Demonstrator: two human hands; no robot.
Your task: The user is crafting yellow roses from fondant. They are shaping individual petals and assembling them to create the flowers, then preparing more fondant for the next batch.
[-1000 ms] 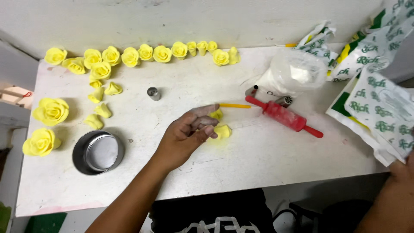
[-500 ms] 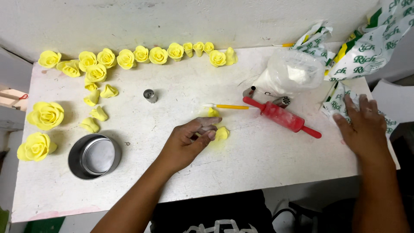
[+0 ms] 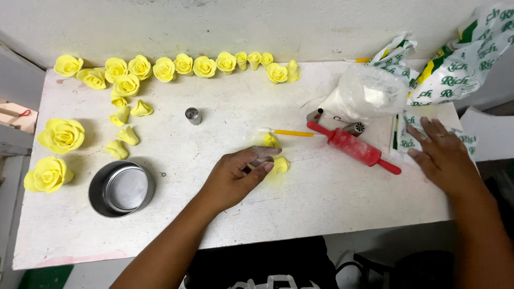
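The left hand (image 3: 235,176) rests near the middle of the white surface (image 3: 300,214), its fingers (image 3: 262,152) curled together around a small grey piece that is mostly hidden, so what it is cannot be told; just beside the fingertips lies a yellow petal (image 3: 280,165), and another yellow bit (image 3: 271,141) sits a little farther back, next to a thin yellow stick (image 3: 292,132) with a white tip. The right hand (image 3: 441,155) lies flat at the right edge, fingers spread apart, palm down on a white-and-green printed wrapper (image 3: 409,140); it grips nothing. Between the two hands a red rolling pin (image 3: 353,147) lies slantwise, its far end close to the stick and near a small metal nozzle (image 3: 356,128); behind it stands a clear bag (image 3: 367,96) of white powder, with more printed bags (image 3: 466,59) to its right. A second metal nozzle (image 3: 193,115) stands apart, left of centre; a round metal tin (image 3: 122,188) sits near the front left. Yellow roses (image 3: 184,65) line the back edge in a row; two larger roses (image 3: 61,135) lie at the far left, and loose yellow buds (image 3: 128,135) are scattered between them and the row.
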